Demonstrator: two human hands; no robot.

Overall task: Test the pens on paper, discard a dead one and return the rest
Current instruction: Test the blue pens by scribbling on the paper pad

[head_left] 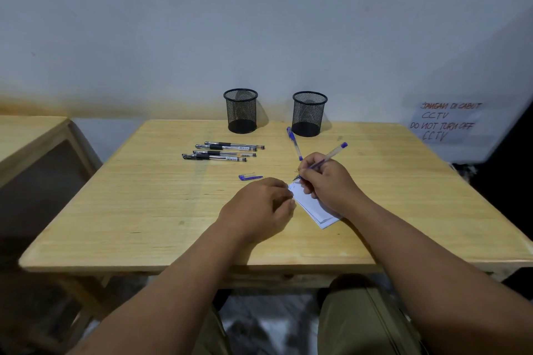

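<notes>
Right now the right hand (328, 179) pinches a blue pen (323, 161) in a writing grip, its tip down at the far corner of a small white paper (317, 210) and its blue end slanting up toward two o'clock. Part of the paper lies under that hand, with faint marks near the tip that are too small to read. At nine o'clock from the paper, the left hand (259, 207) rests on the wooden table (144, 210) with fingers curled loosely and fingertips (290, 196) touching the paper's left edge, seemingly holding it flat; it grips nothing that can be seen. A loose blue cap (250, 177) lies on the table at eleven o'clock from the left hand, near it but apart. A second blue pen (294, 143), capped, lies at twelve o'clock from the right hand, one end close to the knuckles and the other just beside the base of the right mesh cup (309, 114). The left mesh cup (240, 110) stands well apart from its twin at nine o'clock, both upright near the far edge against the wall; nothing sticks up above either rim. Four black pens (223, 151) lie side by side in a tidy row at seven o'clock from the left cup. On the wall at three o'clock, a handwritten notice (445, 122) reads in part "DO NOT TURN OFF CCTV".
</notes>
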